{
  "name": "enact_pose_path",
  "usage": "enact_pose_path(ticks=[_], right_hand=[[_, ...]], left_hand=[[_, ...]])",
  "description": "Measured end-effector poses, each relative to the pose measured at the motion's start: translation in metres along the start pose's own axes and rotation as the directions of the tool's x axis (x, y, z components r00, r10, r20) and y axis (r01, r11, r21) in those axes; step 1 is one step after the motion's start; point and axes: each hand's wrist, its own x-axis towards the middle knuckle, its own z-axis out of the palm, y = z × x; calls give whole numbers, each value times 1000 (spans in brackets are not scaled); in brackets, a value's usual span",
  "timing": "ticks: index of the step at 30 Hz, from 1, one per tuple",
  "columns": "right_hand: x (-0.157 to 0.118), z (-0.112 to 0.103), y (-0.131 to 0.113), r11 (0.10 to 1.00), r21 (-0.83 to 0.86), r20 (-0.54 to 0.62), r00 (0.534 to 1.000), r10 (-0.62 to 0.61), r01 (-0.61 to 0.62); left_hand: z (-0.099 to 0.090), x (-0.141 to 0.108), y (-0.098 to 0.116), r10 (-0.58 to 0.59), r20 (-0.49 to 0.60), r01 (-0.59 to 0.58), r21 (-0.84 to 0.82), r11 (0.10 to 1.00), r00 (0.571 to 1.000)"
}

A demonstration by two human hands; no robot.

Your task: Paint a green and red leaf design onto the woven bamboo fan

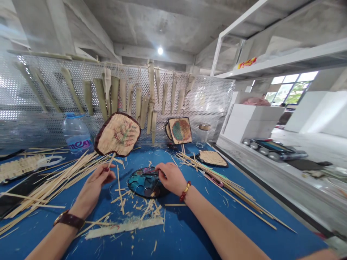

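Observation:
My left hand [101, 177] is closed round the thin handle of a woven hand fan [119, 134], which stands upright. The fan has a dark bound edge and red and green paint on its pale face. Over a round dark paint palette [137, 190] with several wells, my right hand [171, 176] is closed in a pinch. A thin dark paintbrush [149, 173] seems to be in its fingers, mostly hidden by the hand and hard to make out against the palette.
Loose bamboo strips [67, 177] lie at left, and more strips [230, 184] at right. Bamboo scraps litter the blue table [187, 233]. A water bottle [77, 133], a painted square fan [180, 130], a glass jar [202, 136] and another fan [213, 158] stand or lie at the back.

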Motion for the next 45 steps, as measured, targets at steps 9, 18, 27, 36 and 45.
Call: enact_pose_path(ticks=[9, 18, 27, 36, 45], right_hand=[[-1, -4, -2, 999, -13, -5, 999, -41, 41], [1, -4, -2, 1000, 3, -39, 999, -8, 8], [0, -3, -9, 993, 107, 33, 998, 47, -50], [0, 2, -18, 895, 398, 135, 978, 157, -199], [2, -1, -5, 966, 195, 107, 983, 152, -171]], left_hand=[[3, -2, 3, -11, 21, 11, -6, 1000, 1000], [3, 0, -1, -28, 46, 27, 10, 1000, 999], [3, -2, 1, -45, 63, 43, 32, 999, 997], [5, 0, -2, -32, 82, 27, 65, 998, 996], [4, 0, -5, -43, 104, 40, 26, 999, 994]])
